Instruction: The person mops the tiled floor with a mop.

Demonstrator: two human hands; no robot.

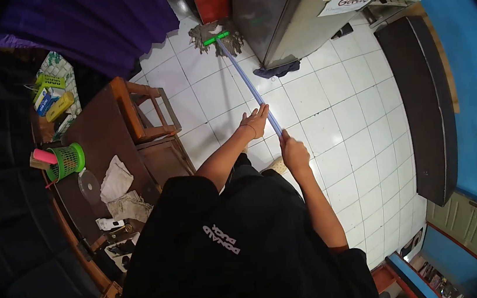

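Observation:
A mop (248,80) with a long pale blue-purple handle reaches away from me across the tiled floor. Its green clamp and grey, stringy head (217,38) lie on the tiles, by the foot of a red panel and the fridge. My right hand (295,153) is closed round the upper end of the handle. Farther down the shaft, my left hand (254,125) holds the handle lightly, its fingers fairly straight against it and a thin band round the wrist.
A grey fridge (288,19) stands right of the mop head, a dark cloth (278,70) at its base. On the left are a wooden stool (146,109), a brown table (98,127) with a green basket (66,161), and a purple curtain (89,25). A dark bench (422,110) lines the right.

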